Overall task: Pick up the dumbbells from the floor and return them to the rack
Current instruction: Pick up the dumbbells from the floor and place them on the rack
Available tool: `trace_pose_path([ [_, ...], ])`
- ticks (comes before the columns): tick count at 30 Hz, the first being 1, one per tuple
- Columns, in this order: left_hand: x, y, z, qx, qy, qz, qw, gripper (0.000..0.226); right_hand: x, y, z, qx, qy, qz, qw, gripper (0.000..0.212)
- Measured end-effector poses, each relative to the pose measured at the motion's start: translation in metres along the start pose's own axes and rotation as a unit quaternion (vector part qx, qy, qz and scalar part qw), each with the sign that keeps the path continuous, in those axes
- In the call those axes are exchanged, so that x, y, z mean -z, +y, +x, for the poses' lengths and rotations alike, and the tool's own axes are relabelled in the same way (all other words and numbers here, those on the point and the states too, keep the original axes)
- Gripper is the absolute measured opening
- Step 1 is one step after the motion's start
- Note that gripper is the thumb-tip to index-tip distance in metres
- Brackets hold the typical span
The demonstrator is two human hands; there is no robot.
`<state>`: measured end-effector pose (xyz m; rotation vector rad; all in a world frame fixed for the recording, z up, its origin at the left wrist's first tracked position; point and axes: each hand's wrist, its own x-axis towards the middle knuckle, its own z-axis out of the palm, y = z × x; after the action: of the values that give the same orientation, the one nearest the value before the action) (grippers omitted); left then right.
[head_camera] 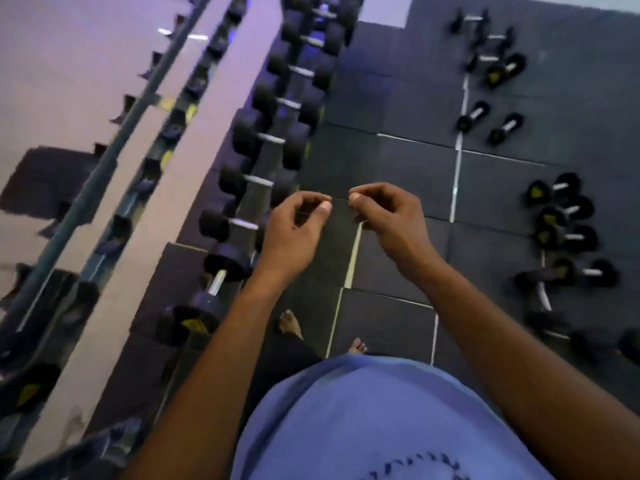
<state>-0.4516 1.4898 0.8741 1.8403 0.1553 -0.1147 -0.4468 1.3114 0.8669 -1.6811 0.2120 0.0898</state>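
Note:
Several black dumbbells lie on the dark rubber floor at the right: a close cluster [562,218], a pair further off [490,123] and more at the back [493,58]. The rack [259,197] runs along the left, holding a row of black dumbbells [266,136]. My left hand [294,233] and my right hand [389,220] are raised side by side at chest height over the floor, just right of the rack. Both have fingers curled with thumb against fingertips. Neither holds a dumbbell.
A pale wall or mirror with a slanted rail [104,161] lies left of the rack. My bare feet [291,323] stand on the floor mats [412,174], which have light seams. A curved bar [545,296] lies among the nearest floor dumbbells.

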Motion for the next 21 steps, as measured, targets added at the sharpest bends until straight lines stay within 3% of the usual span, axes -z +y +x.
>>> trace_pose_path([
  [9,-0.203,0.074,0.120,-0.072,-0.212,0.046,0.973,0.010,0.192,0.016,0.070,-0.047,0.219,0.039,0.974,0.011],
  [16,-0.351,0.132,0.230,-0.085,-0.338,0.035,0.937,0.008,0.296,0.009,0.153,-0.092,0.382,0.064,0.918,0.007],
  [21,-0.429,0.171,0.299,-0.095,-0.406,0.056,0.907,0.012,0.357,0.005,0.214,-0.103,0.453,0.091,0.881,0.008],
])
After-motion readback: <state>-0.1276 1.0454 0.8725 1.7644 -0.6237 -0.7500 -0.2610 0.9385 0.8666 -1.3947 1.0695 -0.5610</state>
